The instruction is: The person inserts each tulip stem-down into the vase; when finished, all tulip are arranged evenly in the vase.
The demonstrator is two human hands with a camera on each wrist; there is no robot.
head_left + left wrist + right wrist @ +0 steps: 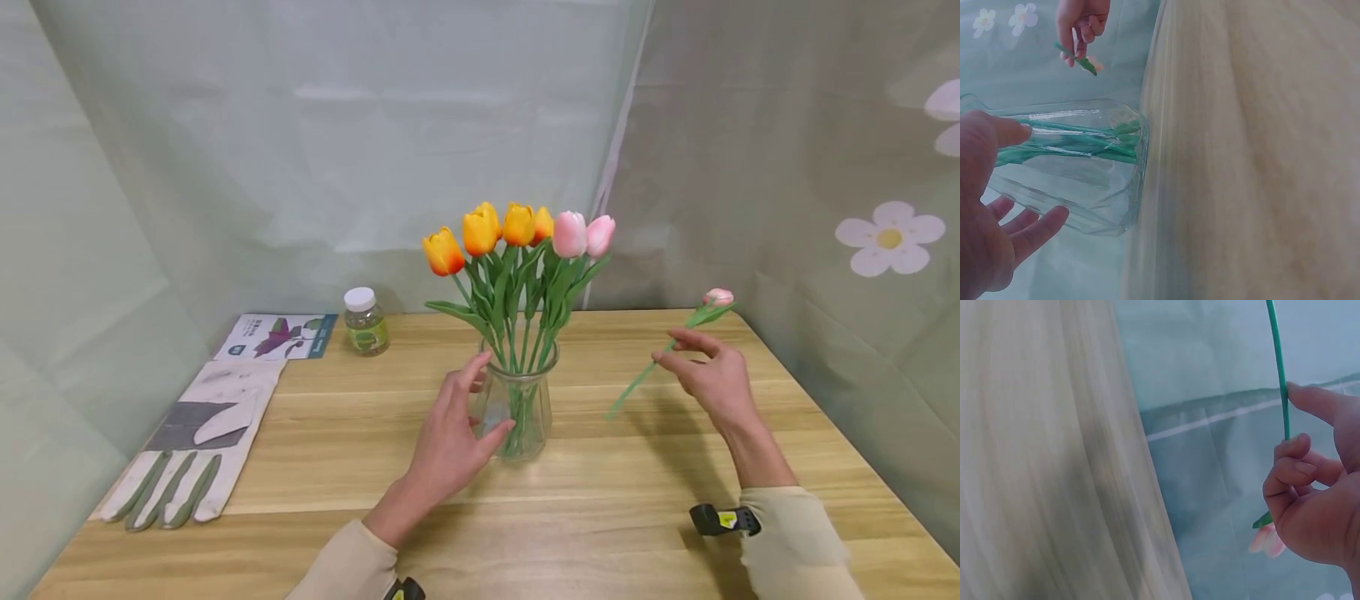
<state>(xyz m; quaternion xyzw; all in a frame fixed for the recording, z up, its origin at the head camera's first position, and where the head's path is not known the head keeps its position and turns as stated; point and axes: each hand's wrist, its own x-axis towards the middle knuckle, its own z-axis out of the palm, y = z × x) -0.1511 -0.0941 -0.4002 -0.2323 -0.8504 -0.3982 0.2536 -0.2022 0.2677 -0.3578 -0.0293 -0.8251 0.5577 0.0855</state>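
Note:
A clear glass vase (517, 417) stands on the table, holding several orange-yellow tulips (480, 229) and two pink tulips (570, 234) with green leaves and stems. My left hand (453, 425) is at the vase's left side, fingers spread and relaxed. In the left wrist view its thumb (1013, 131) overlaps the glass, with the other fingers along the opposite side. Off to the right, my right hand (712, 375) pinches a single pink tulip (718, 297) by its green stem between thumb and fingers, above the table. This stem slants down toward the vase, bloom at the upper right.
At the left lie white-and-grey work gloves (198, 433) and a printed card (277, 336) with a purple plant picture. A small jar (366, 323) with a white lid stands near the back edge. Fabric curtains (375, 125) enclose the wooden table (337, 467).

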